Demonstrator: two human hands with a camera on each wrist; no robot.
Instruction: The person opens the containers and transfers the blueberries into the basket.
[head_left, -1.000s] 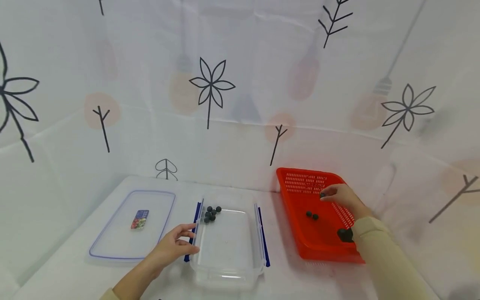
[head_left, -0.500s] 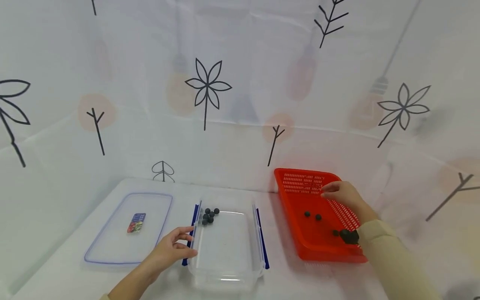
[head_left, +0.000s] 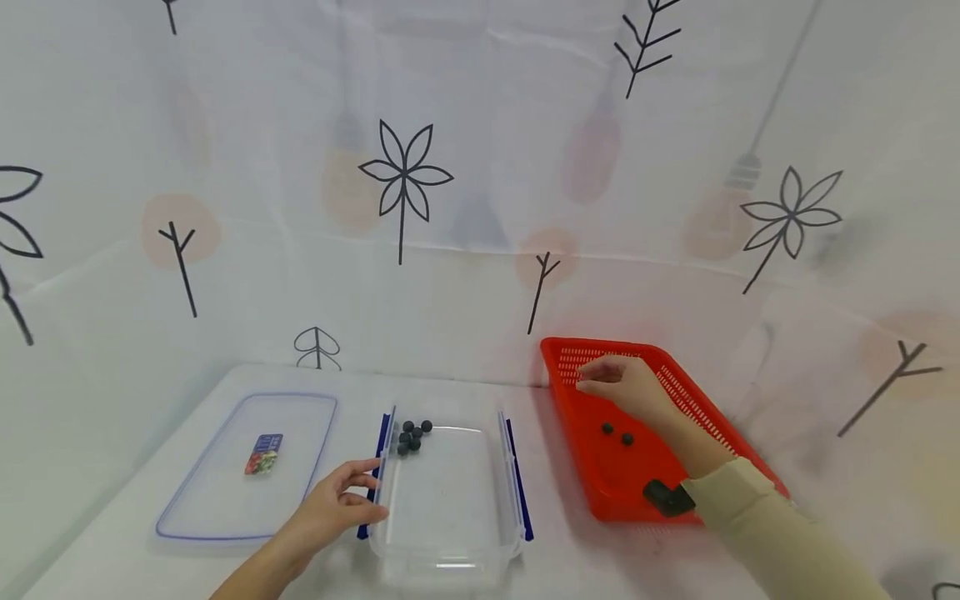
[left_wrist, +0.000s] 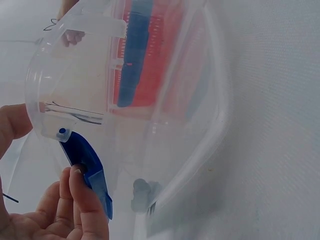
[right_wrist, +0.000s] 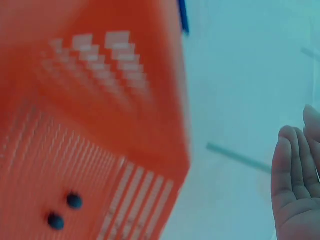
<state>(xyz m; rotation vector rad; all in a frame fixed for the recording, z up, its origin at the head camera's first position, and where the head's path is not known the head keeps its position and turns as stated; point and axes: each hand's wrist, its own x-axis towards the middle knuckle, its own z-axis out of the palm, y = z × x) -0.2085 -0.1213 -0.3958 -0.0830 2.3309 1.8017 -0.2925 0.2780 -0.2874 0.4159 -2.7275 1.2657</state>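
Beige long sleeve (head_left: pixel 757 521), black wrist device (head_left: pixel 670 497)

We can't read any text here; the small colourful sticker (head_left: pixel 262 454) on the clear lid (head_left: pixel 195 508), lower left of the head view, is too blurry.

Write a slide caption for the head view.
Left hand steadies the clear container; right hand hovers over the red basket.

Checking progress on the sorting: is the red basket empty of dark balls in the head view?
No, two dark balls lie on the floor of the red basket.
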